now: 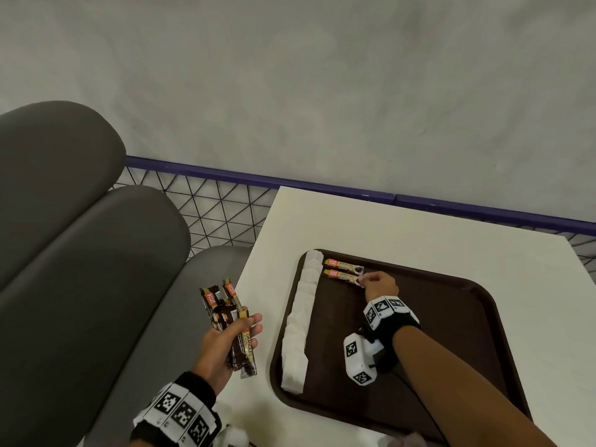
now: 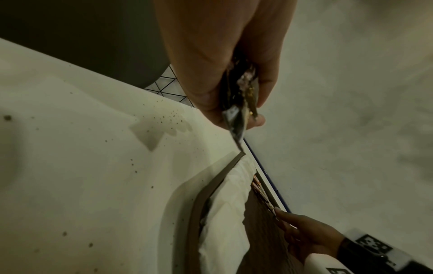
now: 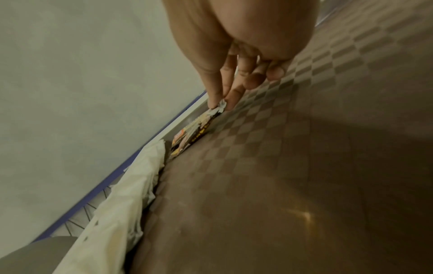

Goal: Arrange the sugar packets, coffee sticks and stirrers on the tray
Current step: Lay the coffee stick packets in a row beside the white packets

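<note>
Left hand [image 2: 218,55] at top of view, fingers [image 2: 264,87] and thumb clamped round a bunch of coffee sticks [image 2: 239,103]; stick ends hang out below the grip, above the bench [image 2: 82,166]. Bench is white with dark specks. Tray [image 2: 196,207] at lower centre, white sugar packets [image 2: 229,213] in a row along its near rim. Two sticks [image 2: 260,191] lie flat by the far rim. Right hand [image 2: 311,235] lower right, fingertip on the end of one.

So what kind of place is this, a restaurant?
Probably a café or canteen: a brown plastic tray on a white table, a padded grey booth seat, and branded coffee sticks.
</note>
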Motion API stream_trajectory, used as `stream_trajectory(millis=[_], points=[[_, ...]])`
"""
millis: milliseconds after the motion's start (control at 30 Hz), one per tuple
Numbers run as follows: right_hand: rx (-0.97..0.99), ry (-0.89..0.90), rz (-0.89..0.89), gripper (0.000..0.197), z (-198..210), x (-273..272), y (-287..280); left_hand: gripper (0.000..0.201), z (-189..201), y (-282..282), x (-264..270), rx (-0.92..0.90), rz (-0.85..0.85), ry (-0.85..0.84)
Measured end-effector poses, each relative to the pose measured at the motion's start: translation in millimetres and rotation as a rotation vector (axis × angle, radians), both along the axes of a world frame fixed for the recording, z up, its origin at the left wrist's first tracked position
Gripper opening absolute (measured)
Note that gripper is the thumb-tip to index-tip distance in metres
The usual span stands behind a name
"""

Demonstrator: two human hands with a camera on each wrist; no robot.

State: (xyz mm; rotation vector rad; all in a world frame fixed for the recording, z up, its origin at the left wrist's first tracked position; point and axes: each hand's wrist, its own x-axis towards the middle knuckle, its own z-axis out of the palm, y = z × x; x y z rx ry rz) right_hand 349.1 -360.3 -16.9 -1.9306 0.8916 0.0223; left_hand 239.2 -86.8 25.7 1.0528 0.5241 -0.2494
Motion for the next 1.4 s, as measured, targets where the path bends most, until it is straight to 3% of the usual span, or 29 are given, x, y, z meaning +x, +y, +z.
stream_trajectory(millis=[133,267,500,567,667,833,933,1033,1167,1333,1400], points=[[-0.040,0.015,-0.007,0.025,-7,4,2,0.022,0,-2,-1,-0.005,-0.015,0.007],[-0.050,0.014,-0.022,0.012,-2,1,0,0.024,1,-4,-2,-0.005,-0.031,0.014],[-0.237,-0.088,0.135,0.017,6,-14,1,0.029,8,-9,-5,-0.028,-0.088,-0.004],[-0.252,-0.182,0.239,0.013,12,-22,13,0.029,11,-11,-7,-0.041,-0.094,-0.008],[-0.026,-0.357,0.457,0.011,30,-40,41,0.027,16,-15,-10,-0.058,-0.108,-0.013],[0.211,-0.235,0.843,0.027,51,-66,91,0.024,26,-24,-17,-0.061,-0.165,-0.030],[0.362,-0.188,0.871,0.027,58,-76,108,0.021,30,-27,-23,-0.076,-0.203,-0.040],[0.377,-0.216,0.828,0.005,63,-79,112,0.020,32,-27,-26,-0.075,-0.223,-0.036],[0.442,-0.250,0.652,0.011,72,-73,101,0.023,31,-17,-26,0.030,-0.202,-0.024],[0.287,-0.218,0.845,0.004,75,-77,83,0.018,33,-7,-17,0.078,-0.019,-0.079],[0.224,-0.206,0.889,0.015,73,-80,81,0.016,35,-8,-13,0.076,0.001,-0.113]])
